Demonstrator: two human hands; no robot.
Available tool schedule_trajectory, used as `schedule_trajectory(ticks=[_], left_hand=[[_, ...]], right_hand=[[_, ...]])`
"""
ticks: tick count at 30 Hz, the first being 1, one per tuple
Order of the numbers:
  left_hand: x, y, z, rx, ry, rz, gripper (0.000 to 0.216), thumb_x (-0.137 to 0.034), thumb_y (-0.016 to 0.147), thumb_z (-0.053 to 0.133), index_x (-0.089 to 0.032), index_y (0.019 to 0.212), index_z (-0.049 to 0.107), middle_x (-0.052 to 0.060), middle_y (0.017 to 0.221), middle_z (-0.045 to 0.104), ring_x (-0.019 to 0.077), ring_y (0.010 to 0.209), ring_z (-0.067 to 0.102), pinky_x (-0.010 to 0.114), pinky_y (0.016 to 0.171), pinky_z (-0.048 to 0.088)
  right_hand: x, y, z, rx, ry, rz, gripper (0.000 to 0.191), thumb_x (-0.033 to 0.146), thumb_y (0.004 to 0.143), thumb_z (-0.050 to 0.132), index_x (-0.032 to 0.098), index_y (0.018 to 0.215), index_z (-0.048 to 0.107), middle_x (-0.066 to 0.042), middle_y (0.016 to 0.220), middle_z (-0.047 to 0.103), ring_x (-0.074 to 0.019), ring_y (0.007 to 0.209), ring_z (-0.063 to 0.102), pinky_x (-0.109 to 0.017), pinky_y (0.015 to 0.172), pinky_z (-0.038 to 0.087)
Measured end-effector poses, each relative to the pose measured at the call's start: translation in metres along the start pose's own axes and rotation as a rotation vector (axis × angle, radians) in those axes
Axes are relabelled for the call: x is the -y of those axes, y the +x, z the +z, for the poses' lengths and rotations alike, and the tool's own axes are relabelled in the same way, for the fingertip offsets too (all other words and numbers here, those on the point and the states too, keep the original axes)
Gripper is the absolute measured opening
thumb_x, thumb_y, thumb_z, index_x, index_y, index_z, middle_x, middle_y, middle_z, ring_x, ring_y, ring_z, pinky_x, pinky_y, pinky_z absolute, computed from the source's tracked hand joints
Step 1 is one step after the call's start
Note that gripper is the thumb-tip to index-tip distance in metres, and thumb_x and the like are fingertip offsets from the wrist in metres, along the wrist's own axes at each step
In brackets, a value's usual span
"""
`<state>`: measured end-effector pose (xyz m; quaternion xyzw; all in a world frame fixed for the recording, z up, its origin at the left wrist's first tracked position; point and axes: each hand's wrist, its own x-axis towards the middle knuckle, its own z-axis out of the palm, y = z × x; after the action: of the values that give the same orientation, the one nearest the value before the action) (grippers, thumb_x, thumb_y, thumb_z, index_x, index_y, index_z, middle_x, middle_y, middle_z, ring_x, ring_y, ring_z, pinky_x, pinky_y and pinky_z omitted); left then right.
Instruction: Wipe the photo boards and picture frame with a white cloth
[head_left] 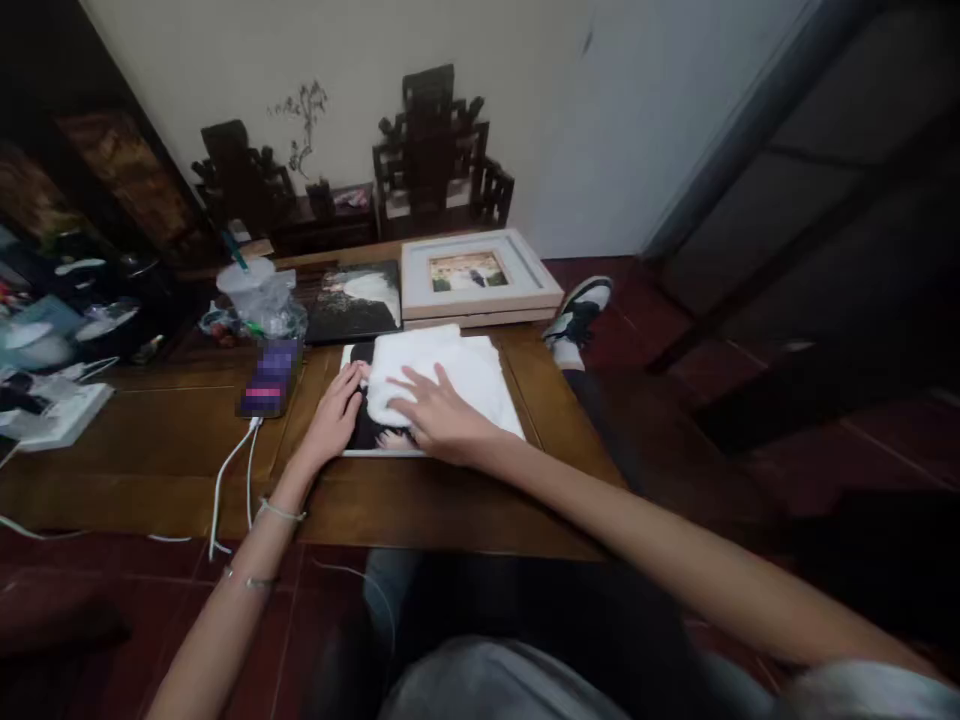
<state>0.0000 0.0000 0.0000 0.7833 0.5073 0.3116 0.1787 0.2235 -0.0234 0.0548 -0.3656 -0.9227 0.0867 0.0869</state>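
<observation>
One white cloth [415, 350] lies beneath spread right fingers [421, 385].

no text, brand or number can be read; the phone screen [271, 372] is pixelated

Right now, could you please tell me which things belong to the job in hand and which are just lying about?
In use: white cloth, under the right hand; picture beneath it, touched by the left hand.
Seemingly lying about: phone, cable, cup, plastic bag.
</observation>
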Motion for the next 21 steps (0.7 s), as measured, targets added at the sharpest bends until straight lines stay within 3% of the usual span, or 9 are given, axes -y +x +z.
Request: schedule_trajectory(ticks=[6,10,13,16,21], left_hand=[[0.002,0.002,0.002,-0.013,0.001,-0.009,0.050,-0.030,0.099,0.038,-0.017,0.146,0.047,0.010,0.157,0.041,0.0224,0.148,0.031,0.046,0.124,0.019],[0.003,0.002,0.002,-0.021,-0.007,-0.012,0.050,-0.032,0.099,0.039,-0.016,0.145,0.048,0.011,0.157,0.040,0.0223,0.148,0.032,0.045,0.124,0.020],[0.004,0.001,0.002,-0.025,-0.008,-0.009,0.050,-0.033,0.098,0.040,-0.016,0.145,0.049,0.011,0.156,0.041,0.0223,0.148,0.031,0.045,0.124,0.020],[0.004,0.001,0.002,-0.018,-0.004,-0.008,0.050,-0.032,0.098,0.040,-0.017,0.145,0.048,0.011,0.157,0.040,0.0221,0.149,0.031,0.046,0.124,0.019],[0.006,0.002,0.002,-0.021,-0.005,-0.002,0.049,-0.033,0.099,0.040,-0.019,0.145,0.049,0.010,0.156,0.041,0.0218,0.148,0.032,0.047,0.124,0.020]], right_hand=[[0.023,-0.058,-0.001,0.092,0.076,-0.145,0.054,0.004,0.072,0.051,0.014,0.124,0.063,-0.017,0.155,0.040,-0.0397,0.147,0.023,-0.074,0.113,0.016],[0.029,-0.077,-0.014,0.162,0.192,-0.197,0.058,0.005,0.066,0.050,0.014,0.122,0.065,-0.018,0.151,0.046,-0.0355,0.148,0.024,-0.071,0.115,0.015],[0.020,-0.077,-0.018,0.138,0.256,-0.190,0.056,0.005,0.065,0.049,0.014,0.118,0.067,-0.020,0.141,0.056,-0.0315,0.145,0.033,-0.064,0.117,0.019],[0.000,-0.066,-0.015,0.067,0.255,-0.159,0.054,0.004,0.065,0.048,0.013,0.115,0.067,-0.021,0.140,0.057,-0.0294,0.143,0.037,-0.059,0.119,0.020],[-0.031,-0.033,-0.014,-0.008,0.206,-0.096,0.048,0.002,0.072,0.042,0.016,0.113,0.064,-0.017,0.134,0.062,-0.0279,0.142,0.038,-0.060,0.117,0.022]])
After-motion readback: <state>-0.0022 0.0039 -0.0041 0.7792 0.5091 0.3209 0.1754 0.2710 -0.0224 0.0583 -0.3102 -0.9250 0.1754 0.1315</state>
